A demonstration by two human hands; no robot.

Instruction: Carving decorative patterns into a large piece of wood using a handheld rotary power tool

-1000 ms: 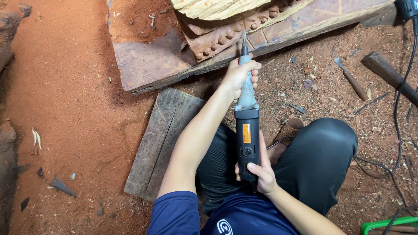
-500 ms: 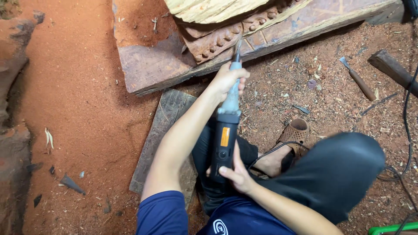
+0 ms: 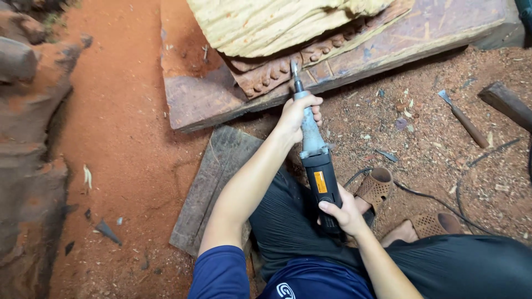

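A long black and grey die grinder (image 3: 316,158) points away from me. My left hand (image 3: 299,114) grips its grey neck near the front. My right hand (image 3: 344,212) holds the black rear body by my lap. The tool's tip (image 3: 294,68) touches a row of carved beads on a reddish wooden carving (image 3: 266,75). That carving lies on a large dark wooden slab (image 3: 199,99), under a pale yellow rough-carved block (image 3: 260,25).
A grey plank (image 3: 213,177) lies under my left forearm. A chisel (image 3: 463,119) and a wooden mallet (image 3: 507,104) rest in the sawdust at right. A black cable (image 3: 443,207) runs past my sandalled feet (image 3: 377,188). Red dirt and rough wood (image 3: 27,138) fill the left.
The view has shifted and the grinder's tip has moved slightly along the row of beads. Both hands keep the same grip on the tool.
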